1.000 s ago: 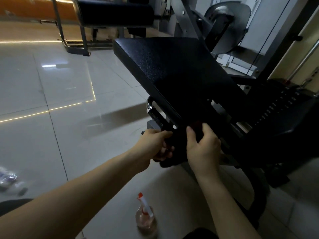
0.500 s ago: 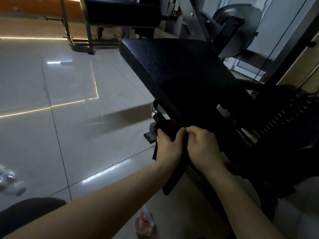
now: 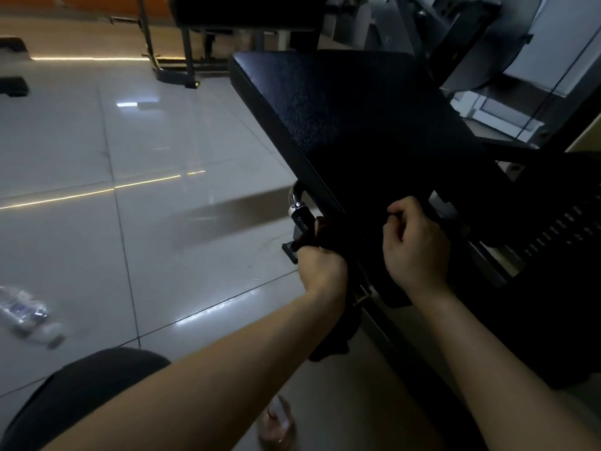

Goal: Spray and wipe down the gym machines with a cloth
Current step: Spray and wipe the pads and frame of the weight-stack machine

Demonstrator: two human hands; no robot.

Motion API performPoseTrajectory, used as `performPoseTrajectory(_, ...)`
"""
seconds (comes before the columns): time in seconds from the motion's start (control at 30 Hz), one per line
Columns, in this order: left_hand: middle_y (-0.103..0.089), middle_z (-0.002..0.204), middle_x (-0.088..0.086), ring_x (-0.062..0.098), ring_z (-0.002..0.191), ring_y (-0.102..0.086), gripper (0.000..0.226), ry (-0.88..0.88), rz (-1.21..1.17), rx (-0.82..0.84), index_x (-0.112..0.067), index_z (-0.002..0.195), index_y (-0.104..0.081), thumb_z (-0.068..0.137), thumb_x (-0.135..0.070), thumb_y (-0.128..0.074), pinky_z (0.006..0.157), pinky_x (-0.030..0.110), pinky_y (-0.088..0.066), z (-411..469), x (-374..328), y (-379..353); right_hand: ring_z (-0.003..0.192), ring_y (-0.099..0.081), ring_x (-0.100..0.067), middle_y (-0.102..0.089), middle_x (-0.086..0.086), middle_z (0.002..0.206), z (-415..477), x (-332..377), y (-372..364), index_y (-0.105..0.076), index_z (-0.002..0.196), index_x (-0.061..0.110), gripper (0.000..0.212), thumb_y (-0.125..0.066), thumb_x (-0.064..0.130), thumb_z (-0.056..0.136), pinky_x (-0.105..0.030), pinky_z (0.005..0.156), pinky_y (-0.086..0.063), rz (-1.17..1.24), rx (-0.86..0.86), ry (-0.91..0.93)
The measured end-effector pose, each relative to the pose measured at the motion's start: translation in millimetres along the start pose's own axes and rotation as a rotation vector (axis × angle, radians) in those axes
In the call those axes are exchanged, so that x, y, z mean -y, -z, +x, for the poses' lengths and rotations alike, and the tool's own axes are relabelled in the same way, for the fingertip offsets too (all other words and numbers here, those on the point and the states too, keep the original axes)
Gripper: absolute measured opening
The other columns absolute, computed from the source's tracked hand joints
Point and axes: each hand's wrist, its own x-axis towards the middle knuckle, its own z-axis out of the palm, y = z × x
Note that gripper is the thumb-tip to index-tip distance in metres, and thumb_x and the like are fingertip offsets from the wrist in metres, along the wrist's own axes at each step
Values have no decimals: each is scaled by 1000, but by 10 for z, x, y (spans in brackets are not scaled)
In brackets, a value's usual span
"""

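A black padded seat [image 3: 351,125] of a gym machine slopes toward me in the head view. A dark cloth [image 3: 335,340] hangs below the pad's near edge. My left hand [image 3: 322,271] grips its upper part just under the pad's left corner. My right hand [image 3: 413,245] has curled fingers and pinches the cloth's other end at the pad's near edge; that dark end is hard to make out. A spray bottle [image 3: 276,424] stands on the floor between my forearms, mostly hidden by my left arm.
Glossy pale floor tiles [image 3: 113,206] spread to the left. A plastic water bottle [image 3: 27,315] lies on them at the far left. A chrome adjustment knob [image 3: 297,206] sits under the pad. The weight stack [image 3: 553,222] is at right, another machine frame [image 3: 182,60] behind.
My hands have moved apart: the right slid right along the pad's near edge, the left stayed lower left with the cloth. The view has tilted down slightly.
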Motion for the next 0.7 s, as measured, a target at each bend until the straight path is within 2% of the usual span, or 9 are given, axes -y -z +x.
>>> performPoseTrajectory(0.07, -69, 82, 10, 40, 89, -72, 24, 56, -85, -21, -14, 88, -65, 101, -27, -50, 79, 54, -60, -11, -47, -18, 67, -56, -14, -57, 5, 78, -18, 0, 4, -57, 111, 15, 13, -51, 17, 99, -26, 54, -36, 10, -8, -9)
performPoseTrajectory(0.13, -68, 82, 9, 33, 81, -71, 35, 133, -196, -45, -15, 95, -66, 98, -46, -52, 71, 45, -58, -21, -66, -45, 69, -55, -15, -56, 4, 80, -36, 16, 7, -57, 112, 13, 14, -51, 17, 99, -25, 54, -34, 10, -13, -12)
performPoseTrajectory(0.2, -69, 96, 11, 31, 82, -68, 47, 158, -189, -105, -13, 111, -62, 92, -54, -48, 72, 40, -55, -85, -31, -87, 71, -52, -15, -57, 2, 83, -33, 29, 4, -58, 112, 13, 15, -52, 17, 99, -22, 53, -29, 5, -15, -29)
performPoseTrajectory(0.3, -66, 113, 11, 33, 94, -66, 36, 13, 5, -180, -20, 120, -55, 91, -37, -42, 81, 46, -58, -263, 41, -175, 72, -58, -23, -63, -6, 85, -20, 34, -24, -57, 110, 11, 14, -53, 17, 98, -28, 59, -33, -32, -36, -34)
performPoseTrajectory(0.4, -50, 126, 3, 33, 99, -61, 39, -123, 193, -157, -17, 128, -50, 89, -17, -48, 86, 48, -56, -356, 79, -210, 81, -64, -29, -67, -11, 92, -37, 20, -42, -58, 113, 11, 17, -53, 16, 98, -32, 62, -39, -24, -36, -28)
performPoseTrajectory(0.5, -63, 99, 7, 36, 85, -67, 20, -104, 281, -134, -17, 101, -56, 82, -14, -49, 71, 52, -61, -247, 72, -182, 82, -64, -28, -67, -11, 95, -45, -6, -31, -58, 115, 10, 18, -52, 16, 98, -31, 63, -39, -8, -28, -29)
performPoseTrajectory(0.57, -63, 85, 8, 33, 80, -65, 12, -102, 355, -126, -13, 93, -56, 85, -11, -48, 70, 47, -59, -209, -5, -109, 79, -63, -26, -67, -10, 94, -52, 10, -23, -59, 115, 10, 18, -52, 15, 98, -27, 62, -35, 0, -25, -33)
performPoseTrajectory(0.63, -62, 84, 9, 32, 79, -62, 9, -146, 428, -103, -12, 87, -54, 89, -8, -47, 70, 40, -53, -182, -113, -44, 72, -57, -20, -66, -8, 91, -50, 28, -20, -58, 114, 10, 18, -52, 15, 98, -22, 54, -30, -12, -21, -35)
performPoseTrajectory(0.7, -64, 86, 11, 34, 81, -62, 17, -194, 461, -109, -14, 78, -52, 90, -5, -44, 73, 43, -55, -106, -158, 7, 70, -49, -13, -64, -7, 89, -52, 36, -18, -58, 114, 10, 18, -53, 14, 98, -17, 53, -25, -17, -20, -33)
